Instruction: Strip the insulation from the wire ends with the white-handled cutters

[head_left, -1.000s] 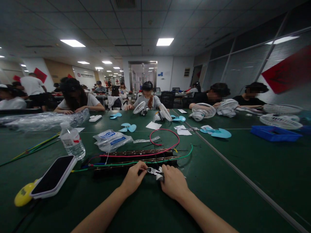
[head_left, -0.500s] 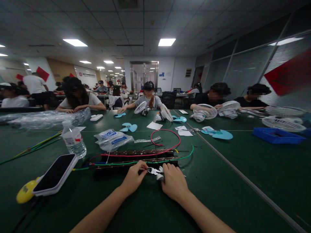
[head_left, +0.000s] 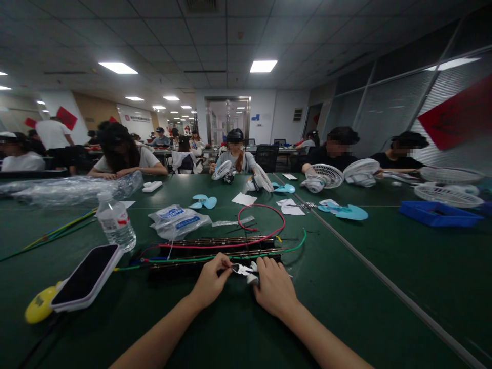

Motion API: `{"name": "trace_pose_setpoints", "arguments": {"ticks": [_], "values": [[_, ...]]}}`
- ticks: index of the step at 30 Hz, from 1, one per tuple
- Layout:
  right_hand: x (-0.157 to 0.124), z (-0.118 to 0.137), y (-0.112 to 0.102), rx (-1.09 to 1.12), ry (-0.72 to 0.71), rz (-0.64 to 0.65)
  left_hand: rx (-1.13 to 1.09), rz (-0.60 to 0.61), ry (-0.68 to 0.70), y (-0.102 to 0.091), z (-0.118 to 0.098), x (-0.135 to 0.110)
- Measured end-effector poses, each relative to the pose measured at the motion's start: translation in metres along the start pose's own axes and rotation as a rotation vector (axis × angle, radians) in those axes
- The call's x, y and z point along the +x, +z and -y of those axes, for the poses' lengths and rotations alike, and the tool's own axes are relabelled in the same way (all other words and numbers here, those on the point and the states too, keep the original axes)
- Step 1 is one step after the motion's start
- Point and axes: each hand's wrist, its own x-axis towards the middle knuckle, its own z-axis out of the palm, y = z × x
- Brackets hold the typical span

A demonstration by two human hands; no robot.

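Note:
My right hand point(head_left: 275, 287) is closed around the pale handles of pliers point(head_left: 241, 269), whose silver jaws point left. At the tip of those jaws the fingers of my left hand point(head_left: 212, 281) are pinched together; what they hold is too small to make out. Just beyond both hands lies a dark bundle of long rods point(head_left: 180, 262) on the table. A green wire point(head_left: 230, 258) and a red wire point(head_left: 215, 246) run along it, and the red one loops up at the far side.
Left of the bundle are a water bottle point(head_left: 115, 225), a phone point(head_left: 87, 277) and a yellow round object point(head_left: 40, 305). Beyond it lie a plastic bag point(head_left: 179, 221), blue fan blades point(head_left: 203, 201) and papers. Fan heads point(head_left: 323, 177) and a blue tray point(head_left: 438, 214) stand right. Several people sit opposite.
My hands and the pliers have hardly moved. Across the table, a co-worker has drawn an arm back, and the blue fan blade by that hand is gone from the tabletop.

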Motion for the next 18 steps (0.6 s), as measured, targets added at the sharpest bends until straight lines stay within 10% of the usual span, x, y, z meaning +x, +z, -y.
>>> {"name": "trace_pose_setpoints", "arguments": {"ticks": [18], "values": [[0.0009, 0.0019, -0.0028, 0.007, -0.004, 0.027, -0.029, 0.018, -0.008, 0.0011, 0.0034, -0.0002]]}}
